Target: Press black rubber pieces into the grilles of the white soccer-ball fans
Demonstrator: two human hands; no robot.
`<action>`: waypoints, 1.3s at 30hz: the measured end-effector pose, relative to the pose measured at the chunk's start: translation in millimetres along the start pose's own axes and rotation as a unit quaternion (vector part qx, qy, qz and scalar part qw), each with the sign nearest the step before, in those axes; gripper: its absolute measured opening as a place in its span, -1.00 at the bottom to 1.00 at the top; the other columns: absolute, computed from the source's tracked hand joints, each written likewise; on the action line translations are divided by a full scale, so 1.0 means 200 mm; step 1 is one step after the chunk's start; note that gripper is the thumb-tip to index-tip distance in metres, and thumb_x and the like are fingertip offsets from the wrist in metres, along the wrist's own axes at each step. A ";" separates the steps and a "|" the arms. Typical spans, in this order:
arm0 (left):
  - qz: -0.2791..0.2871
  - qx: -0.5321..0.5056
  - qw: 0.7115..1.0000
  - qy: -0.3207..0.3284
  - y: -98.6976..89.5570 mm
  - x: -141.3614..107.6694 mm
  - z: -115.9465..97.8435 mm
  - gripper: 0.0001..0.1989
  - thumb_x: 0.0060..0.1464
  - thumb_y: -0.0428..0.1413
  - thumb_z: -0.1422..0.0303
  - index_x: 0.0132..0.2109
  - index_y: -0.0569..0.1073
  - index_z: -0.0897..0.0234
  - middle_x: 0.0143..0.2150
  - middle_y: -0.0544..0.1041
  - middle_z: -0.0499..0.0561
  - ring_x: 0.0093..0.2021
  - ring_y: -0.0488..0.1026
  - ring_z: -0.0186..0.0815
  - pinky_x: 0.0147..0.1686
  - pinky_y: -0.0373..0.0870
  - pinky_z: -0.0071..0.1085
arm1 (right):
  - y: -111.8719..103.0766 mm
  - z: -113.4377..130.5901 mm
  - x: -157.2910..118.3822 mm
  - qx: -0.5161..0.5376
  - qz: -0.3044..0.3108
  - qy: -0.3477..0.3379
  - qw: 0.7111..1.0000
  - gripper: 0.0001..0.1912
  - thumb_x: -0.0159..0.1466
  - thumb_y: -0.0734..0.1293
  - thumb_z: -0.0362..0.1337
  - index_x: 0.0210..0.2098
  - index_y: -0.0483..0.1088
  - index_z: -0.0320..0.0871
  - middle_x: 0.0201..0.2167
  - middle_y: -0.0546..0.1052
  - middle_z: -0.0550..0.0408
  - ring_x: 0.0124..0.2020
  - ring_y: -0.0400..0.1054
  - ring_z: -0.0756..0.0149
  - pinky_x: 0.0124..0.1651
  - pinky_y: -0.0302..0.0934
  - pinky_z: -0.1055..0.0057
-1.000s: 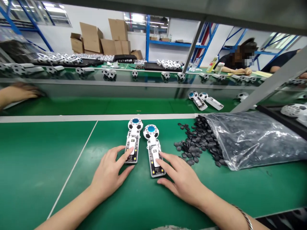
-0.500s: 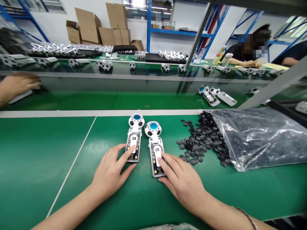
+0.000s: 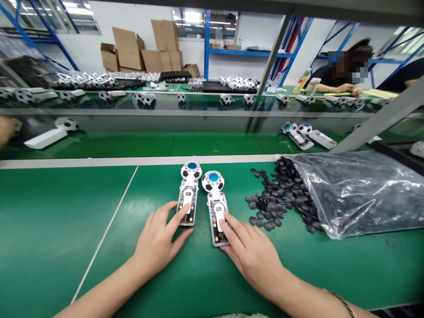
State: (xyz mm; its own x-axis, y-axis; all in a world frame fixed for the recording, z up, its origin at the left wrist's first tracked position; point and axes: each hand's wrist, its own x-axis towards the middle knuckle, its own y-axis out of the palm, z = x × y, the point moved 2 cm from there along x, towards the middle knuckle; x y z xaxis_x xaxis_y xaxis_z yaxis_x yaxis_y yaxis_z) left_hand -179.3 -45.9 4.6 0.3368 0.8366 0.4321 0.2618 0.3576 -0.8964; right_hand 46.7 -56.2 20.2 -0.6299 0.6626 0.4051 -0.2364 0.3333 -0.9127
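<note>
Two clear-cased gadgets with football-patterned heads and blue centres lie side by side on the green workbench point(image 3: 49, 229), at lower centre of the frame, heads pointing away from the person. The left hand point(image 3: 158, 243) rests on the left gadget point(image 3: 188, 190), its index fingertip point(image 3: 184, 210) on the white slider, with the fingers loosely spread and the thumb out to the side, so it is touching rather than gripping. The right hand point(image 3: 255, 256) lies the same way on the right gadget point(image 3: 215, 201), its index fingertip point(image 3: 225, 217) on that gadget's slider and its other fingers curving round the lower end, though no firm grip shows. Just right of the gadgets, black rubber pieces point(image 3: 276, 194) spill from a clear plastic bag point(image 3: 357, 194). What has just changed lies at the upper left of the frame: another person's hand point(image 3: 5, 127) has drawn back to the edge, leaving a white-handled football piece point(image 3: 53, 134) on the far bench. The person's own hands have hardly shifted on the gadgets. At the upper right, a co-worker point(image 3: 341, 70) sits working at a bench.
</note>
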 end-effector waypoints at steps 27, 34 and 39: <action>0.028 0.048 0.980 -0.190 0.33 0.91 0.50 -0.55 0.14 -0.07 0.29 0.19 0.12 0.09 -0.09 0.36 0.11 -0.08 0.29 -0.12 -0.14 0.19 -0.19 | 0.42 -0.54 0.89 -0.124 -0.032 0.061 0.990 -0.61 0.21 0.05 -0.56 -0.04 0.30 -0.26 -0.04 0.40 -0.15 -0.30 0.43 0.19 -0.38 0.28 0.40; 0.009 0.049 0.973 -0.224 0.45 0.98 0.61 -0.52 0.12 -0.08 0.26 0.18 0.13 0.26 -0.04 0.35 0.19 -0.03 0.24 -0.08 -0.07 0.14 -0.14 | 0.50 -0.65 1.08 -0.146 0.005 0.129 0.981 -0.48 0.19 -0.08 -0.64 0.05 0.22 -0.41 0.04 0.33 -0.30 -0.31 0.44 0.24 -0.40 0.26 0.43; 0.018 0.049 0.976 -0.210 0.43 0.97 0.60 -0.52 0.13 -0.11 0.29 0.18 0.11 0.31 0.03 0.30 0.24 -0.02 0.26 -0.06 -0.10 0.17 -0.16 | 0.31 -0.54 0.94 -0.124 0.044 0.133 0.982 -0.52 0.17 0.10 -0.57 0.08 0.23 -0.28 0.10 0.28 -0.25 -0.11 0.37 0.11 -0.19 0.28 0.26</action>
State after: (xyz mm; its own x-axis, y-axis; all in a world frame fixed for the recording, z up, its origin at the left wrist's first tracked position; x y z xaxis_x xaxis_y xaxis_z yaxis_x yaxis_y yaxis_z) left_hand -199.7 197.2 -0.7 -0.0627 0.9381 0.3407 0.1621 0.3464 -0.9240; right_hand -6.8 161.4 44.6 -0.4168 0.8370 0.3544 0.0179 0.3974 -0.9175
